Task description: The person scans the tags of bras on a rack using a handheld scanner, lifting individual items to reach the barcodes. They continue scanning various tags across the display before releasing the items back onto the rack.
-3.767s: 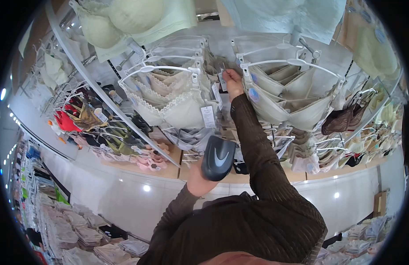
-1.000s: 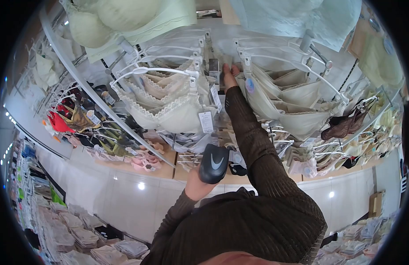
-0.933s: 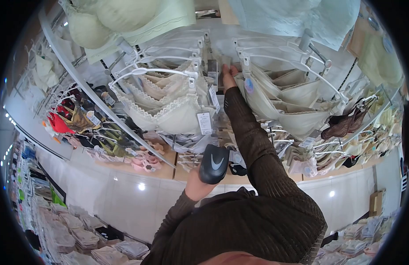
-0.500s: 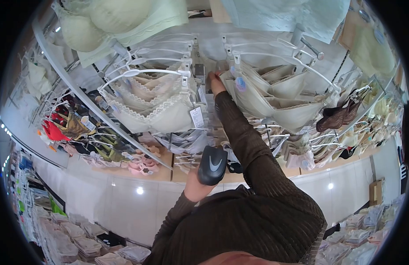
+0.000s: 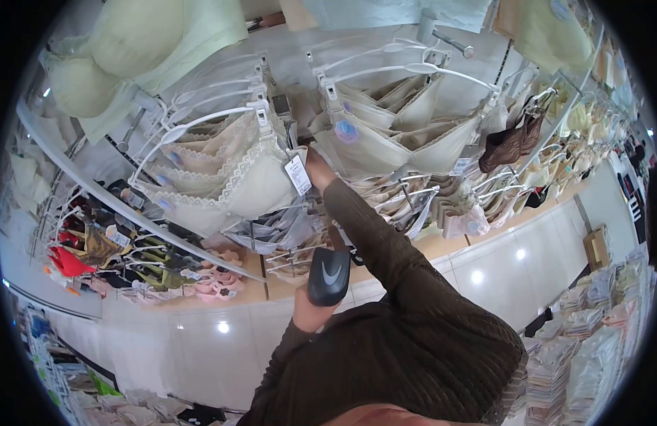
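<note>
The dark handheld device point(image 5: 328, 277) sits at 6 o'clock from the centre of view, held in my left hand point(image 5: 313, 312). At 12 o'clock from it, my right hand point(image 5: 318, 170) is just beside the white tag point(image 5: 298, 175), fingertips hidden; I cannot tell whether they grip. Lace-trimmed bras point(image 5: 254, 186) hang at 9 o'clock from the tag, smooth bras point(image 5: 442, 151) at 2 o'clock.

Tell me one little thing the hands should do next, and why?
Perhaps lift the dark handheld device toward the white tag: the left hand grips the device apart from the tag, whose printed side shows, close beside the right hand.
</note>
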Motion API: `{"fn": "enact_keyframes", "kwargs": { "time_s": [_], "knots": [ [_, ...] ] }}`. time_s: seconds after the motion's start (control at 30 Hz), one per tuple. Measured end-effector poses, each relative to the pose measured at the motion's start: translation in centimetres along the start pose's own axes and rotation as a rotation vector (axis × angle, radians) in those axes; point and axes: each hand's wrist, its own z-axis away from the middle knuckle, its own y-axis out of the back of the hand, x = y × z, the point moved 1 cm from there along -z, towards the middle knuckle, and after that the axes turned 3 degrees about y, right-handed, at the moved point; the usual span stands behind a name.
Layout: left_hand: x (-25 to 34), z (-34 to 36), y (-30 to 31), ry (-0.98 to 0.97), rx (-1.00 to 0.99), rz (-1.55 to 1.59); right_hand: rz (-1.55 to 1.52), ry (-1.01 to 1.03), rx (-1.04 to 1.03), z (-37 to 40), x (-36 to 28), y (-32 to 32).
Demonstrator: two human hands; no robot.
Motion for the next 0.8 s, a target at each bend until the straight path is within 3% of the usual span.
{"fn": "enact_keyframes", "kwargs": {
  "time_s": [0.2,0.27,0.3,0.4,0.47,0.57,0.63,0.67,0.7,0.8],
  "knots": [
    [-1.7,1.5,0.5,0.019,-0.045,0.041,-0.095,-0.058,0.093,7.6,-0.1,-0.1],
    [-2.3,1.9,0.6,-0.004,-0.022,0.057,-0.120,0.016,0.105,11.1,-1.5,-0.3],
    [-2.5,1.9,0.6,-0.014,0.004,0.070,-0.099,-0.077,0.111,12.2,-0.5,-0.3],
    [-2.3,2.3,1.1,-0.018,0.028,0.083,-0.075,-0.087,0.058,16.9,-1.2,-0.8],
    [-2.3,2.7,1.7,0.069,0.000,0.116,-0.221,-0.197,-0.030,19.8,0.5,-1.0],
    [-4.9,2.8,2.6,0.017,-0.053,0.053,-0.406,-0.239,-0.117,24.9,2.5,-1.4],
    [-6.3,2.9,3.2,0.041,-0.081,0.063,-0.204,-0.200,-0.038,28.1,4.6,-2.7],
    [-7.0,2.8,3.4,0.029,-0.086,0.049,0.090,-0.185,-0.070,29.9,6.5,-3.2],
    [-7.4,2.5,3.6,0.016,-0.090,0.037,0.078,-0.198,-0.105,31.3,8.3,-3.8],
    [-7.1,2.1,4.1,0.028,-0.117,0.043,-0.171,-0.468,-0.146,34.8,5.8,-6.9]
  ]
}}
